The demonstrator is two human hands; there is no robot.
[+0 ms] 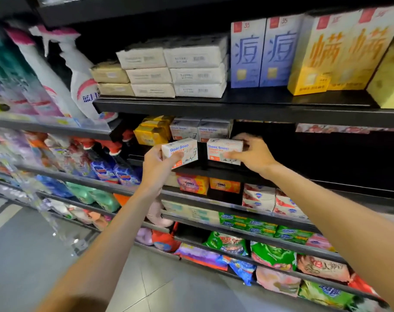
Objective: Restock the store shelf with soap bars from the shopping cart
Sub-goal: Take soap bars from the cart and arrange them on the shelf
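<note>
Each of my hands holds a white Goat Soap box with blue lettering at the front of a black shelf (225,171). My left hand (156,163) grips the left box (182,149), tilted, just in front of the shelf edge. My right hand (253,154) pinches the right box (224,149), fingers over its top and thumb on its front; it stands on or just above the shelf. Two more Goat Soap boxes (200,129) stand behind them, next to yellow soap packs (151,131). The shopping cart is out of view.
The shelf to the right of my right hand is dark and bare (315,154). Above, stacked white soap bars (180,70) and tall blue and yellow boxes (304,52). Below, OMO packs (209,184) and detergent bags. Spray bottles (79,75) stand at the left. Grey floor tiles lie underneath.
</note>
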